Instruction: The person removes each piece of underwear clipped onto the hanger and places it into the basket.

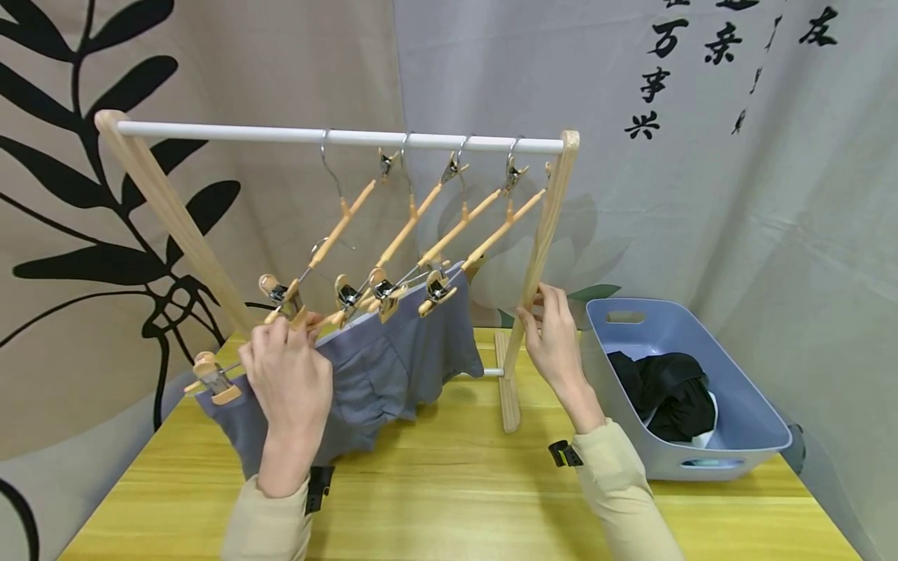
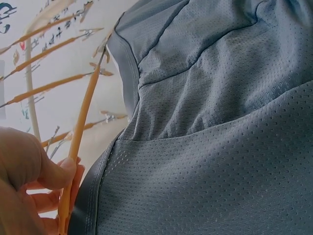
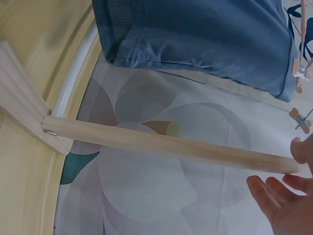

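Note:
My left hand (image 1: 289, 378) grips the wooden bar of a clip hanger (image 2: 80, 125), thumb on one side and fingers on the other. Grey-blue shorts (image 1: 379, 362) hang by the waistband from this hanger, with a wood-and-metal clip (image 1: 216, 379) at the near end. The hanger is in front of the rail, tilted up to the right; its far clip is hard to pick out among the others. At the rack's right wooden post (image 1: 542, 241), my right hand (image 1: 557, 343) pinches the wood between thumb and fingers, as the right wrist view also shows.
Several bare clip hangers (image 1: 414, 214) hang from the white rail (image 1: 281, 134). The rack's left post (image 1: 178, 226) leans outward. On the right of the yellow wood-grain table (image 1: 449, 499) stands a blue-grey basket (image 1: 744, 397) with dark cloth (image 1: 669, 393) inside. A printed curtain hangs behind.

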